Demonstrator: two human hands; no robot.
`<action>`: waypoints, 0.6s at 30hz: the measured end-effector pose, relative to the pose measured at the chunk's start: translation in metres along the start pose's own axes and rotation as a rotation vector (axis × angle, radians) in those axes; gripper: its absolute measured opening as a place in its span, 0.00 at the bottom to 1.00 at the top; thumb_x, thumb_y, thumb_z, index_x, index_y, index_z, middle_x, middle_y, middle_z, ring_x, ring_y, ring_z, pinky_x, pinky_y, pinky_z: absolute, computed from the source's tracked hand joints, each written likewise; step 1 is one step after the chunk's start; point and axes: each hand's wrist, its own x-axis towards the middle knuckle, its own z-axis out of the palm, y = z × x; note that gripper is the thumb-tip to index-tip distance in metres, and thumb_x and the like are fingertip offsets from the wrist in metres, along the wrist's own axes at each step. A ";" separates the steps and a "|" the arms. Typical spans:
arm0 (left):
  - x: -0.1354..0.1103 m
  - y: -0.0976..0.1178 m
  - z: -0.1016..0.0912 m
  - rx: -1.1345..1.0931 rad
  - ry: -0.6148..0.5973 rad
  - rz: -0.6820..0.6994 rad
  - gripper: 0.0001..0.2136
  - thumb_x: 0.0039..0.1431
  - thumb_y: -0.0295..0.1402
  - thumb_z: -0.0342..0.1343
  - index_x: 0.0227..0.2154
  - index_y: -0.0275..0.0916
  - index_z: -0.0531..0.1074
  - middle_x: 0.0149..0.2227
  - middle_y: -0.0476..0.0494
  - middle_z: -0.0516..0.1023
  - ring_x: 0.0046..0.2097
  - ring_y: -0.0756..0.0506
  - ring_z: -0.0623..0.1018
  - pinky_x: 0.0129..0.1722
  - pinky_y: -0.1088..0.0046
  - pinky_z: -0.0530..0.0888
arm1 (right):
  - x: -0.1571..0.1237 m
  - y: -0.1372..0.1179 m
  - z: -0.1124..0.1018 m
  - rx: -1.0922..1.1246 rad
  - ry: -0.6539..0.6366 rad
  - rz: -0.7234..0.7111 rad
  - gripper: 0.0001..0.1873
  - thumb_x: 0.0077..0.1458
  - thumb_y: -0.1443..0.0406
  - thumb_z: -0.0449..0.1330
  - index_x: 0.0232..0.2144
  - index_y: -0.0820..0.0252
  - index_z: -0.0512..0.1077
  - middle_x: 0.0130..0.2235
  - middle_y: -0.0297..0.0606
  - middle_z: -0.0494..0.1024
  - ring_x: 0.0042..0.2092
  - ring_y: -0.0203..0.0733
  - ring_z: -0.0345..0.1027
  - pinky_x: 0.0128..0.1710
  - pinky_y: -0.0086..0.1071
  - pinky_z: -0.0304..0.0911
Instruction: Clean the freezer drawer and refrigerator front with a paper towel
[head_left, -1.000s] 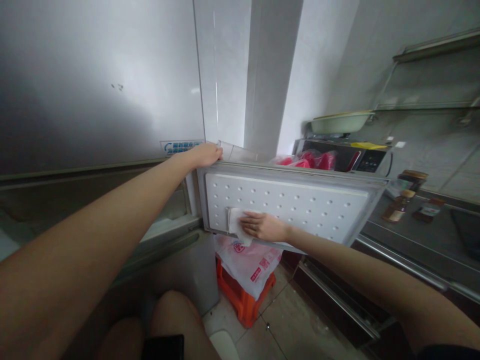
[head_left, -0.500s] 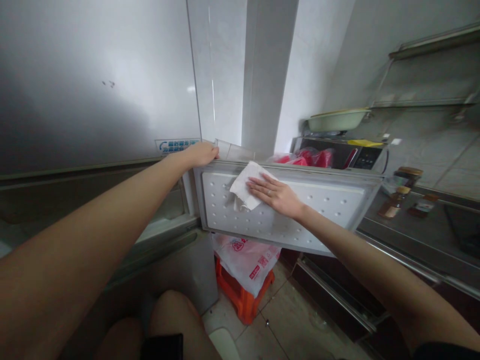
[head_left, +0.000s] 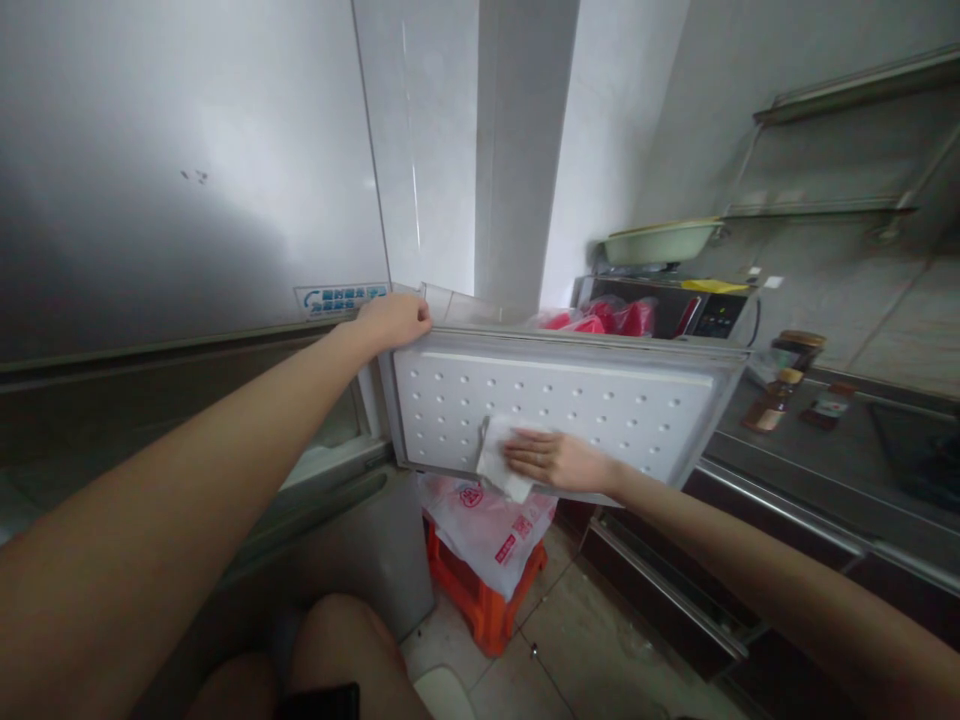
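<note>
A white dimpled inner panel of an open fridge door [head_left: 600, 400] faces me. My left hand [head_left: 394, 320] is closed over the door's top left corner. My right hand [head_left: 551, 460] lies flat with fingers together, pressing a white cloth [head_left: 499, 460] against the lower part of the panel, near its bottom edge. Red bags [head_left: 615, 318] show above the door's top rim.
The grey fridge front [head_left: 187, 180] fills the left. Below the door, a white plastic bag [head_left: 487, 520] rests on an orange stool [head_left: 484, 600]. At the right runs a dark counter [head_left: 825, 460] with jars [head_left: 772, 400], a green basin [head_left: 660, 240] and wall shelves. My knees are at the bottom.
My right hand has slid the cloth from the panel's top edge down to its bottom edge. A second ago it was also low. My left hand has kept its hold.
</note>
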 end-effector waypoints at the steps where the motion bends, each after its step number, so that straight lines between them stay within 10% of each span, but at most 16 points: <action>1: 0.000 0.001 0.000 0.001 0.003 -0.003 0.18 0.59 0.42 0.45 0.46 0.42 0.75 0.52 0.41 0.79 0.51 0.37 0.78 0.47 0.66 0.72 | 0.006 0.007 -0.015 -0.010 0.049 0.023 0.18 0.66 0.69 0.48 0.52 0.66 0.73 0.55 0.47 0.75 0.59 0.42 0.67 0.66 0.38 0.58; 8: -0.001 0.001 0.005 -0.012 0.025 0.012 0.18 0.60 0.41 0.44 0.45 0.40 0.74 0.50 0.37 0.79 0.50 0.34 0.78 0.45 0.61 0.73 | 0.047 0.051 -0.091 -0.157 0.345 0.306 0.24 0.67 0.71 0.46 0.63 0.57 0.59 0.61 0.39 0.69 0.65 0.39 0.57 0.65 0.45 0.58; 18: -0.003 0.001 0.006 -0.007 0.036 0.011 0.17 0.59 0.38 0.43 0.43 0.41 0.74 0.48 0.39 0.80 0.48 0.36 0.78 0.44 0.63 0.73 | -0.003 0.027 -0.025 -0.083 0.062 0.254 0.22 0.68 0.69 0.45 0.61 0.60 0.62 0.62 0.38 0.67 0.69 0.38 0.44 0.69 0.44 0.48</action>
